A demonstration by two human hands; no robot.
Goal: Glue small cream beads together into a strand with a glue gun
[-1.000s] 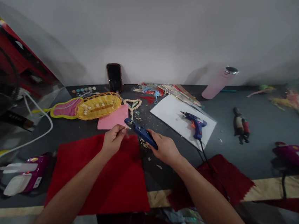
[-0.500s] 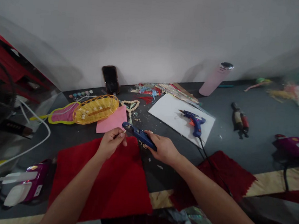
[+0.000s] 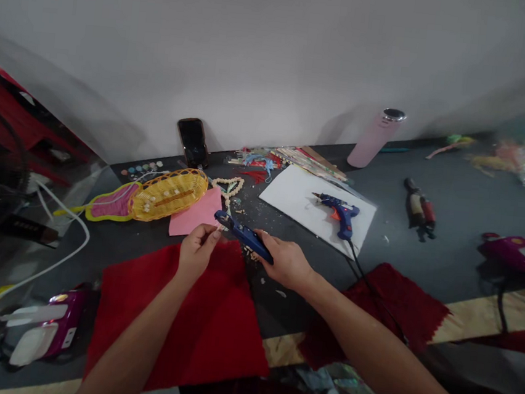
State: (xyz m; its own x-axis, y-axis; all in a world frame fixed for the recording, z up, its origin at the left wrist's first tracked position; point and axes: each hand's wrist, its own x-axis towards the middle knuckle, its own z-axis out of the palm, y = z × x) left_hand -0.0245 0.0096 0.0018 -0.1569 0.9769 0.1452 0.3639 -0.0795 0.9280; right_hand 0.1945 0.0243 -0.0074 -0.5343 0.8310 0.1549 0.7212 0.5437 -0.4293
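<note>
My right hand [image 3: 288, 260] is wrapped round blue-handled pliers [image 3: 245, 236], their jaws pointing up and left. Just left of the jaws, my left hand [image 3: 198, 248] is closed in a pinch. A small pale piece barely shows at its fingertips, too small to name. Beneath both hands lies a red cloth [image 3: 204, 315], with small pale bits [image 3: 251, 255] scattered beside it under the pliers. Behind the jaws is a string of cream beads [image 3: 234, 185] with a tassel, next to a pink sheet [image 3: 190, 216].
A yellow woven basket [image 3: 170, 195] holds a few small pieces. On a white board [image 3: 286, 190] rests a blue glue gun [image 3: 342, 214] with a trailing cord. Further back stand a phone [image 3: 193, 142] and a pink bottle [image 3: 374, 139]. A purple power strip [image 3: 69, 321] is at left.
The left hand has shifted slightly, and the pale piece at its fingertips shows less clearly. The pliers stay in my right hand in nearly the same place.
</note>
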